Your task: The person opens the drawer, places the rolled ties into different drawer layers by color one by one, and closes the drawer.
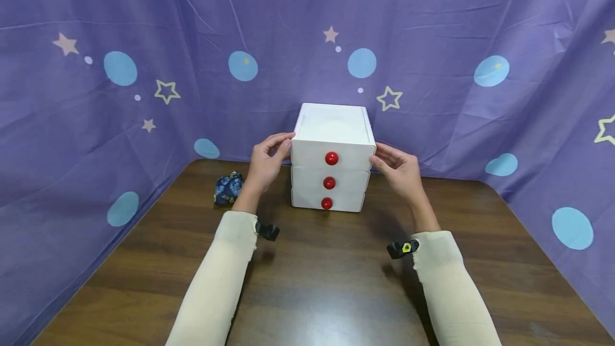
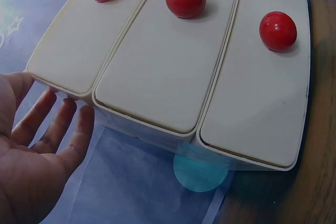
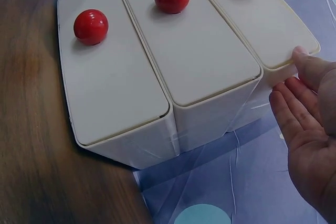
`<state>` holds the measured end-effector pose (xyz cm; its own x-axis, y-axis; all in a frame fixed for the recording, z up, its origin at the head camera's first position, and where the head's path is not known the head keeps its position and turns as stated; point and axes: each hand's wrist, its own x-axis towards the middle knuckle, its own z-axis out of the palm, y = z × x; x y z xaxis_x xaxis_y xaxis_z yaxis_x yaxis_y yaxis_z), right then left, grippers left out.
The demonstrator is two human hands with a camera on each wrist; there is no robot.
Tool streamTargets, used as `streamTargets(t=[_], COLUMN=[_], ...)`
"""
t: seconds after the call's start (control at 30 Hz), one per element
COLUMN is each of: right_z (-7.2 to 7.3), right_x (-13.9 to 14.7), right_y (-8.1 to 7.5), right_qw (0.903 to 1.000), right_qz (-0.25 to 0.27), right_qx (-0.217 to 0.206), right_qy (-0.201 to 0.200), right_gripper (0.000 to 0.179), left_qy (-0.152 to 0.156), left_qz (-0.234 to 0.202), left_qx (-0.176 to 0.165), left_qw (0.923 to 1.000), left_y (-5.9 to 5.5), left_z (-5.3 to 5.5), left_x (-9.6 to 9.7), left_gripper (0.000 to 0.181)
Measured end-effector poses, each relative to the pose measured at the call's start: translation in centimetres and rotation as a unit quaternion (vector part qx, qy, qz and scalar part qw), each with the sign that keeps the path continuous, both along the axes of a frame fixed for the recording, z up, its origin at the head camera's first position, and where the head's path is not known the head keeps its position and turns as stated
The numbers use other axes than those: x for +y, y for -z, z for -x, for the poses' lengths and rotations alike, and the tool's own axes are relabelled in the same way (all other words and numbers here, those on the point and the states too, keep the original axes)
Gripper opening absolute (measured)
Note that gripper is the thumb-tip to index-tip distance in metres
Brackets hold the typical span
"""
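Observation:
A small white chest of drawers stands on the wooden table, its three stacked drawers closed. Each drawer front carries a round red knob. My left hand touches the upper left side of the chest, with fingertips along the side wall of the top drawer and the thumb by its front edge. At the opposite side, my right hand has its thumb on the front corner of the top drawer. Its fingers lie nearly straight along the side wall.
A dark blue patterned cloth item lies on the table just left of my left hand. Close behind the chest hangs a purple curtain with stars and blue dots, which also runs along both sides.

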<state>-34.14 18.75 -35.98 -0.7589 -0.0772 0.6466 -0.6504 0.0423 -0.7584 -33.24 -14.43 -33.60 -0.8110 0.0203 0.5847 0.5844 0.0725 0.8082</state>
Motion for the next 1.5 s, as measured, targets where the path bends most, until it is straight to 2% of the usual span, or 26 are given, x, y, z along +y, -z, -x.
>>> streamTargets(t=[0.07,0.13,0.27,0.4,0.47,0.53,0.6,0.7,0.9,0.97,1.03,1.23,1.4,1.5], right_z=[-0.2,-0.7,-1.8,-2.1,-2.1,-2.1,-2.0,-2.0,-0.6,0.1,0.2,0.3,0.2,0.1], right_x=[-0.2,-0.5,-1.0,-1.0,-0.9,-0.8,-0.7,-0.7,-0.3,-0.1,-0.1,-0.2,-0.3,-0.2], right_y=[-0.1,-0.5,-1.3,-1.6,-1.6,-1.6,-1.5,-1.5,-0.3,0.1,0.2,0.2,0.2,0.2], right_qw=[1.0000,1.0000,0.9999,0.9999,1.0000,1.0000,1.0000,0.9999,1.0000,1.0000,1.0000,1.0000,1.0000,1.0000], right_qz=[-0.001,-0.002,-0.004,-0.003,-0.003,-0.002,-0.003,-0.008,-0.008,-0.005,-0.004,0.004,0.003,0.003], right_qx=[-0.001,-0.003,-0.007,-0.004,-0.004,-0.004,-0.007,-0.011,-0.002,0.002,0.003,0.004,0.006,0.005], right_qy=[0.001,-0.001,-0.009,-0.009,-0.006,-0.004,-0.005,-0.007,-0.003,-0.001,0.000,-0.001,0.000,0.000], right_gripper=[0.038,0.038,0.038,0.038,0.038,0.038,0.039,0.039,0.039,0.039,0.039,0.038,0.038,0.039], left_qy=[-0.009,-0.028,-0.094,-0.151,-0.162,-0.165,-0.169,-0.176,-0.165,-0.158,-0.150,-0.096,-0.043,-0.016], left_qz=[0.010,0.025,0.042,0.066,0.104,0.163,0.228,0.312,0.415,0.449,0.483,0.554,0.608,0.633], left_qx=[0.011,0.026,0.072,0.124,0.154,0.182,0.209,0.241,0.303,0.322,0.343,0.397,0.425,0.432], left_qw=[0.9998,0.9990,0.9920,0.9785,0.9692,0.9554,0.9358,0.9020,0.8421,0.8184,0.7918,0.7257,0.6687,0.6424], left_y=[0.4,0.5,0.6,0.4,0.4,0.5,0.7,1.3,2.5,2.9,3.3,4.9,6.1,6.4], left_z=[0.6,0.6,0.4,-0.1,-0.3,-0.5,-0.6,-0.9,-1.2,-1.1,-1.0,-0.7,-0.5,-0.6], left_x=[-0.2,-0.4,-0.7,-0.8,-0.8,-0.9,-0.9,-1.0,-0.8,-0.6,-0.5,0.2,1.6,2.6], left_gripper=[0.030,0.030,0.025,0.018,0.015,0.014,0.014,0.015,0.013,0.013,0.013,0.012,0.010,0.010])
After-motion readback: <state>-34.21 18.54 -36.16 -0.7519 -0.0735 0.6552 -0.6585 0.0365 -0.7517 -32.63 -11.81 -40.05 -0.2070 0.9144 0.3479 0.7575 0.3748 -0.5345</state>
